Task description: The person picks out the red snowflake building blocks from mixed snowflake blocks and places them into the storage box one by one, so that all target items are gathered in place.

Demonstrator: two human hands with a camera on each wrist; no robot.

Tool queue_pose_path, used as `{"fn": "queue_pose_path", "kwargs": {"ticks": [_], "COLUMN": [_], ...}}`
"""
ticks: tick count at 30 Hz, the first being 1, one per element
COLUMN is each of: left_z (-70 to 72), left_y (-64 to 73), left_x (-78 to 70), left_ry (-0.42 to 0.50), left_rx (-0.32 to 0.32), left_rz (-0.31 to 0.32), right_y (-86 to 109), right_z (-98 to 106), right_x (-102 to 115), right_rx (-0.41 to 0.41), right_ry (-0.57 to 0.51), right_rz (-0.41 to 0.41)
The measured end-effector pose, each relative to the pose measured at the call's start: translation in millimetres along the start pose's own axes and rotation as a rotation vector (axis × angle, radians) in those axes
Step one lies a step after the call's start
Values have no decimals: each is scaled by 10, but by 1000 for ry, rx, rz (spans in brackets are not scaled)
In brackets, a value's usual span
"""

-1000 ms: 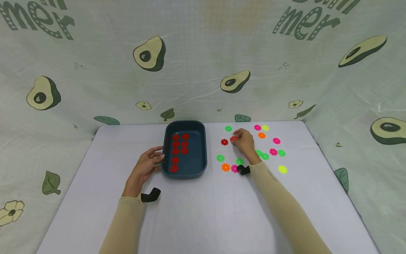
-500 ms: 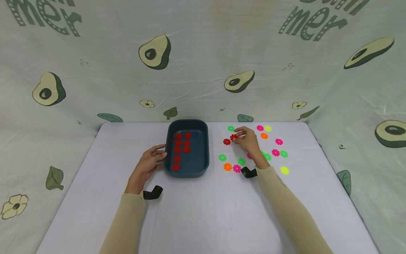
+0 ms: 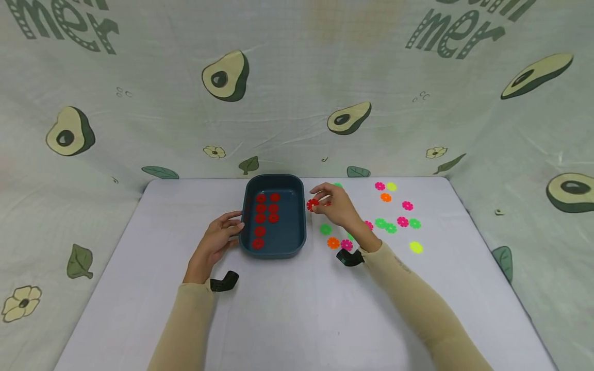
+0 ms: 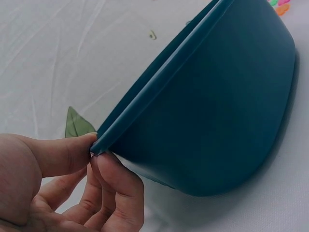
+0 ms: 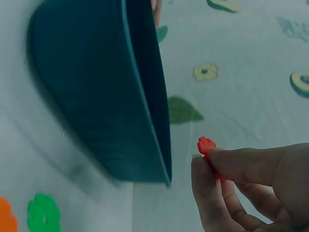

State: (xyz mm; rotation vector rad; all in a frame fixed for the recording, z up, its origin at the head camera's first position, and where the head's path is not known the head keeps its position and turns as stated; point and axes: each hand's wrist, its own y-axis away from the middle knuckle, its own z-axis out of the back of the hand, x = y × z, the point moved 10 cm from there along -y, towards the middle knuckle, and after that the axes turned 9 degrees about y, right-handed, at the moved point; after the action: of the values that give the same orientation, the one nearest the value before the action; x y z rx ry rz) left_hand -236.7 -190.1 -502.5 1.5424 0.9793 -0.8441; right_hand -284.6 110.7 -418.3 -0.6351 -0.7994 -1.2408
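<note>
A dark blue rectangular tray [image 3: 297,242] stands on the white table, with several red flower-shaped discs [image 3: 260,219] lying in two columns inside it. My left hand [image 3: 215,239] pinches the tray's left rim between thumb and forefinger, as the left wrist view shows closely. Just off the tray's right side, my right hand [image 3: 337,206] pinches a red flower-shaped disc [image 5: 206,144] between thumb and forefinger, held up near rim height. Under that hand another red disc is mostly hidden.
Right of the tray lie scattered flower-shaped discs: green [image 3: 326,230], orange [image 3: 333,242], pink [image 3: 402,221] and yellow [image 3: 416,247]. Some green ones are partly covered by my right arm. A patterned cloth [image 3: 287,103] hangs behind the table.
My right hand has picked up the red disc from the table and carried it left towards the tray. The left hand keeps its hold on the rim.
</note>
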Motion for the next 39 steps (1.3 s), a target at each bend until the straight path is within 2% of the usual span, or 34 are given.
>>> {"fn": "queue_pose_path", "kwargs": {"ticks": [6, 9, 16, 20, 24, 30, 39], "left_z": [4, 3, 7, 6, 2, 15, 14], "left_y": [-9, -16, -16, -9, 0, -4, -3], "left_x": [-6, -8, -5, -12, -17, -22, 2], "left_ry": [-5, -6, 1, 2, -1, -5, -8], "left_rx": [-3, -4, -5, -8, -7, -12, -10], "left_rz": [-4, -7, -5, -5, -3, -6, -7], "right_y": [-31, -71, -171, -228, -298, -398, -437], "right_z": [-319, -480, -821, -988, -1128, -1321, -1480], "right_x": [314, 426, 593, 671, 691, 583, 448], "right_rx": [121, 201, 449, 552, 593, 643, 694], "right_ry": [38, 65, 48, 56, 112, 242, 327], "right_rz": [118, 142, 111, 106, 94, 41, -33]}}
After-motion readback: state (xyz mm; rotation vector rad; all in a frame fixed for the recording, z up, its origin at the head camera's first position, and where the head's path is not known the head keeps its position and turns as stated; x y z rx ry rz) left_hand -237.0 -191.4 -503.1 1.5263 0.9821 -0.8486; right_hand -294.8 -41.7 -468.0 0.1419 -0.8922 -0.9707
